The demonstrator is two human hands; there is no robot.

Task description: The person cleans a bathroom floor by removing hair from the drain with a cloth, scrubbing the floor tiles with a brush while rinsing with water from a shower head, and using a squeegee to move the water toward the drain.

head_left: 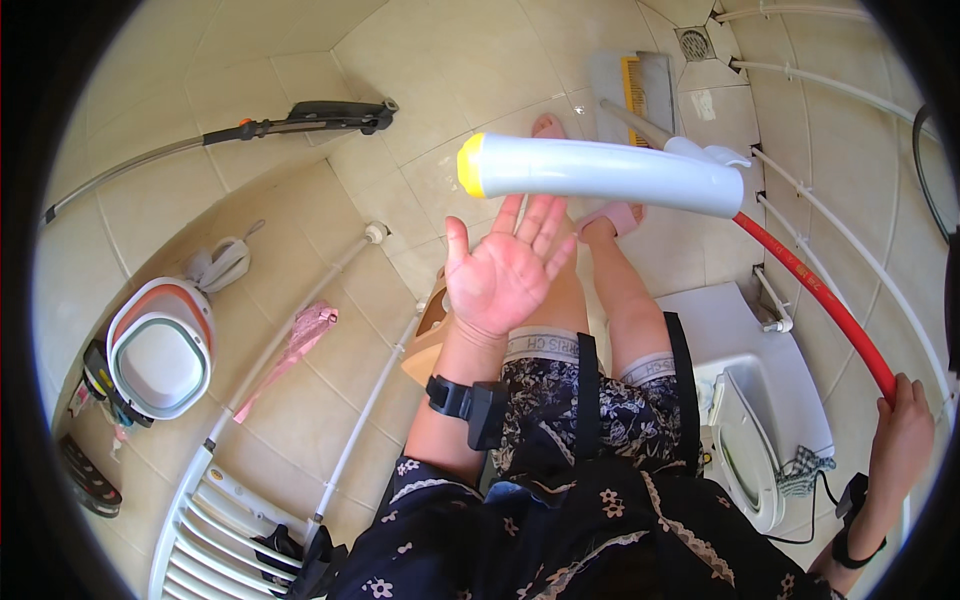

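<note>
A long red pole (815,287) ends in a thick, slightly curved pale-blue sleeve (610,175) with a yellow tip (469,166). My right hand (906,425) wraps round the red pole at the far right. The sleeve reaches leftward across the upper middle of the view. My left hand (505,272) is open, palm up and fingers spread, just below the yellow-tipped end. Its fingertips reach the sleeve's lower edge in the view; I cannot tell whether they touch. Nothing lies in that palm.
A dustpan (655,80) with yellow teeth lies by the floor drain (693,43). To the right are a toilet (745,455) and wall pipes (850,235). On the left are folding basins (160,355), a towel rack (225,530), a pink cloth (300,340) and a black-headed mop (330,117).
</note>
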